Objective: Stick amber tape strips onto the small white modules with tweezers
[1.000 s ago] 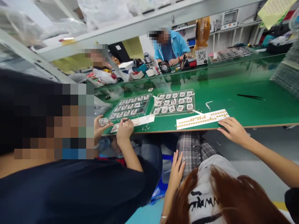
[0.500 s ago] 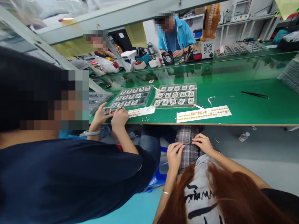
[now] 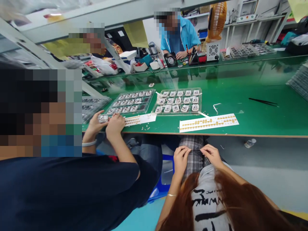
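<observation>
Workbench (image 3: 264, 120) and parts trays (image 3: 144, 100) suggest a workshop.

Both hands, the left (image 3: 182, 155) and the right (image 3: 213, 155), sit at the lap, with the front edge (image 3: 264, 135) of a green bench (image 3: 262, 120) between them and the worktop. Open surface runs back to the right of a patterned white strip (image 3: 209, 123), interrupted by black tweezers (image 3: 262, 102) and, farther right, stacked trays (image 3: 299, 80). Leftward, a filled tray (image 3: 178, 101) and a neighbor's forearm (image 3: 124, 147) obstruct passage.
</observation>
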A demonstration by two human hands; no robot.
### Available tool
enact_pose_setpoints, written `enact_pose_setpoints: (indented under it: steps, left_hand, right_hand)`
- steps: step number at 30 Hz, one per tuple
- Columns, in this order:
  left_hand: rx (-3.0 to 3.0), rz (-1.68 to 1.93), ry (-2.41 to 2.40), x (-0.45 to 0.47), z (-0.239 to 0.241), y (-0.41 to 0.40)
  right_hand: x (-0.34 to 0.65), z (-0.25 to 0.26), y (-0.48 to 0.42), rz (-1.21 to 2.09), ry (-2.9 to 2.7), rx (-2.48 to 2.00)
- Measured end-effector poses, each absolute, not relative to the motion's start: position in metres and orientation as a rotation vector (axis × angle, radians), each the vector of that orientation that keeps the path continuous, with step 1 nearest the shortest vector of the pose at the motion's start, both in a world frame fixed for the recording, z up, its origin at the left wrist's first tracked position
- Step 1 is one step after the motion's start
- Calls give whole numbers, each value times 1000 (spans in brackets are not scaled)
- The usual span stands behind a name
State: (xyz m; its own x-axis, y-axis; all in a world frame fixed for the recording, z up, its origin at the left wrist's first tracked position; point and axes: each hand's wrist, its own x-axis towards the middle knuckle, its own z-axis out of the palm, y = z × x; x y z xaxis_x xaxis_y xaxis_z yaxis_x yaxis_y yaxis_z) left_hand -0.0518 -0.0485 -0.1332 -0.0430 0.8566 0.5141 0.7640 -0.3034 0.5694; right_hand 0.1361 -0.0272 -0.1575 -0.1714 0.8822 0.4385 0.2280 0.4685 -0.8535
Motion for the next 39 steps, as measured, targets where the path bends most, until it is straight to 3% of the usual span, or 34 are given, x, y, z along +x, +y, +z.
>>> enact_pose_setpoints:
  steps: [4, 9, 12, 19, 32, 39]
  left_hand:
    - [2035, 1440, 1730, -60, -108, -54]
    - [2137, 1545, 1508, -50, -43, -23]
    - [2290, 1463, 1377, -33, -13, 23]
    - [2372, 1191, 1470, -27, -15, 100]
    - [2307, 1164, 1662, -62, -28, 89]
    - [2396, 1103, 1627, -76, -20, 57]
  right_hand:
    - [168, -108, -33, 654, -1775, -849]
    - [215, -29, 11, 103, -1906, -887]
    - [229, -5, 64, 121, -2038, -1058]
    - [221, -2, 145, 391, -2225, -1247]
    - [211, -7, 150, 511, -2252, -1205]
    - [240, -6, 82, 141, -2642, -763]
